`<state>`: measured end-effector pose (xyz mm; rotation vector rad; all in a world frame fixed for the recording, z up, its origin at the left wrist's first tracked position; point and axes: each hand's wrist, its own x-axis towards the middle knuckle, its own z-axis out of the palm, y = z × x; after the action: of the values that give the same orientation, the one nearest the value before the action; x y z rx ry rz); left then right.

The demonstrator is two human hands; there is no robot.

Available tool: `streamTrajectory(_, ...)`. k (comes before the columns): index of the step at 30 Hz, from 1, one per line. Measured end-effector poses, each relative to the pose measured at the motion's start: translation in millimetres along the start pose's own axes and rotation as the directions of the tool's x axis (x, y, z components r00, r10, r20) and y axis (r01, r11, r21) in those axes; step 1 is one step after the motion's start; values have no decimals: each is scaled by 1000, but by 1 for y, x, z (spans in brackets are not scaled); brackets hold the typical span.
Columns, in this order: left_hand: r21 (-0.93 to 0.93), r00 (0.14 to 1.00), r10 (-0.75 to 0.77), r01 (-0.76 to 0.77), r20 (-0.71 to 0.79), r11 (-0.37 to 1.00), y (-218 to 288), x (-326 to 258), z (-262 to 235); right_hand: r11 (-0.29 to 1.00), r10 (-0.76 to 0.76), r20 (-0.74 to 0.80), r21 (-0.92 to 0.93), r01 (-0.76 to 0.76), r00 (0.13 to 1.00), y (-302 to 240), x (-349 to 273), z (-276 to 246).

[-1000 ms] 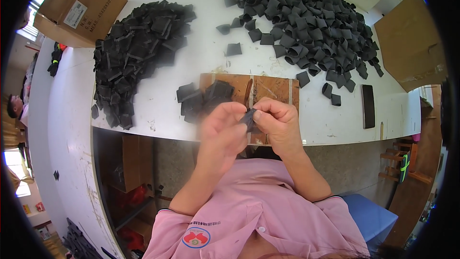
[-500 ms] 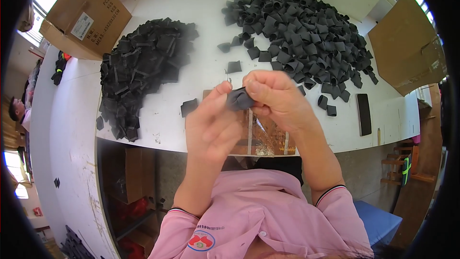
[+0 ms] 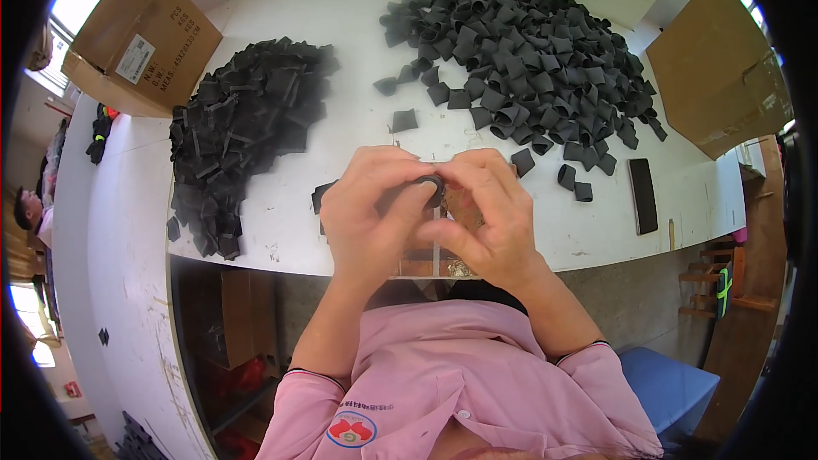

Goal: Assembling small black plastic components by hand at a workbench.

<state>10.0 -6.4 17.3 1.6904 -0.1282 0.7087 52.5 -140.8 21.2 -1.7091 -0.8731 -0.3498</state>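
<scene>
Hands, left (image 3: pixel 371 213) and right (image 3: pixel 490 213), pinch one black piece (image 3: pixel 431 186) together.

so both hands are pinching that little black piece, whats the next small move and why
Probably finish working the small black piece and drop it left, onto the flattened pile. The left hand and right hand pinch it together above the table edge, and the loose curled pieces lie on the right, so the left heap looks like the sorted side.
</scene>
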Motion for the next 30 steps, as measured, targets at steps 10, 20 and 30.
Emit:
streamTrajectory(10, -842, 893, -440, 160, -99, 515, 10, -14, 2, 942, -228, -11, -256, 218, 974, -5, 11, 5)
streamTrajectory(20, -624, 907, -367, 167, -206, 764, 10, -21, 3, 964, -221, 33, -145, 223, 975, 12, 8, 10)
streamTrajectory(30, -644, 912, -370, 175, -179, 745, -2, -26, -4, 964, -237, 124, -89, 249, 964, 15, 14, 7)
